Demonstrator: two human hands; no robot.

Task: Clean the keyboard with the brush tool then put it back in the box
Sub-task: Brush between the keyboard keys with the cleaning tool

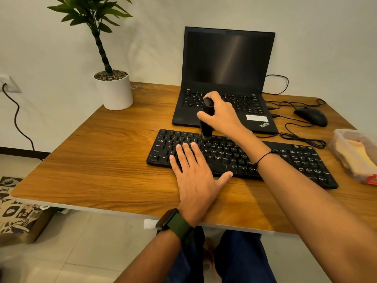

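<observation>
The keyboard (240, 156) lies flat on the tabletop (102, 160), in front of the open laptop (226, 78). Its long axis runs from the near-left of the view toward the right, dropping slightly toward the person on the right end.

The right hand (219, 111) is wrapped around the brush tool (207, 119), thumb on one side and fingers on the other. The tool stands close to upright, bristles down. The bristles meet the upper key rows in the left part of the keyboard, just beyond the fingertips of the left hand (193, 176).

The left hand lies flat, fingers straight and spread, pressing on the left-centre keys and the front edge. It grips nothing. Judged function: it steadies the keyboard against the brush strokes.

Controlling relation: most of the keyboard extends to the right of the brush contact point, along the long axis. The right forearm crosses above the centre of the keyboard. Judged next requirement: travel the brush rightward along the rows; the left hand covers keys that will need clearing later.

The box (355, 154), a translucent container, sits at the right edge of the tabletop, beyond the right end of the keyboard. The right hand, which holds the tool, is the nearer one for the return. Cleaning appears to be at an early stage.
</observation>
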